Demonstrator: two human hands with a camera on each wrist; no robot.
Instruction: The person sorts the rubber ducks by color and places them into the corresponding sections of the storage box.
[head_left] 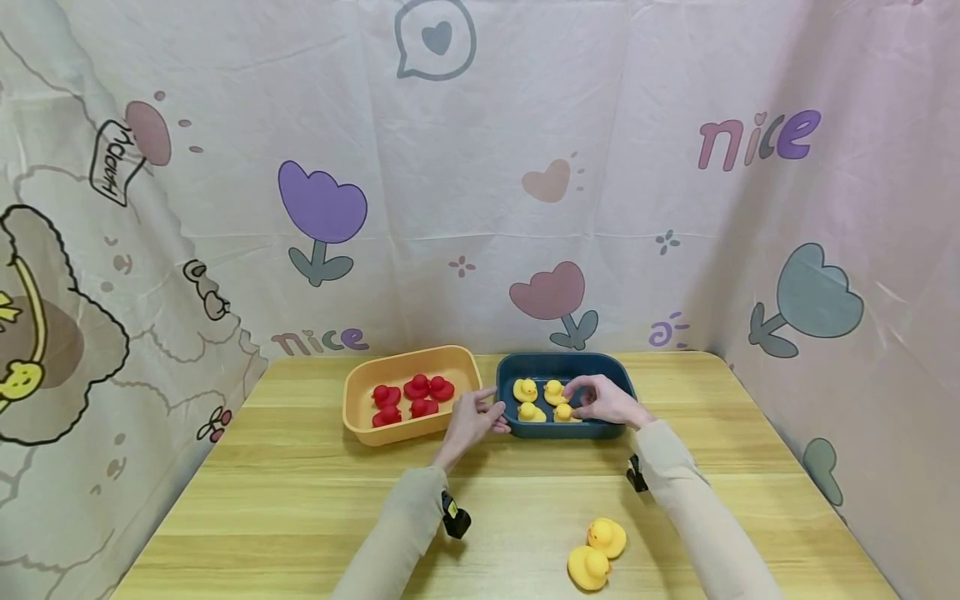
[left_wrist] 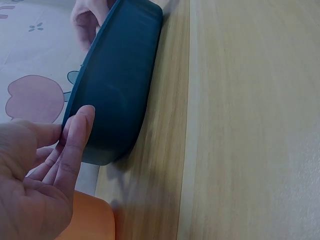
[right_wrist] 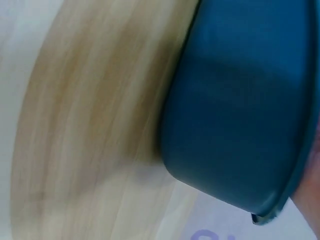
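Note:
In the head view, my left hand [head_left: 472,421] is at the left end of a dark blue bin [head_left: 562,429]. The left wrist view shows its thumb and fingers pinching the rim of that bin [left_wrist: 117,85]. My right hand [head_left: 611,402] reaches over the bin's right side, its fingertips down among the yellow rubber ducks [head_left: 525,390]. They are close to a front duck [head_left: 562,412] and a back duck [head_left: 553,392]; whether they grip one is unclear. In the right wrist view, the bin's wall [right_wrist: 235,110] hides the fingers.
A yellow-orange bin [head_left: 363,432] with several red rubber ducks [head_left: 386,396] stands left of the blue one. Two more yellow ducks, one behind [head_left: 606,537] and one in front [head_left: 588,568], lie on the wooden table [head_left: 300,500] near its front. A printed curtain [head_left: 450,167] hangs behind.

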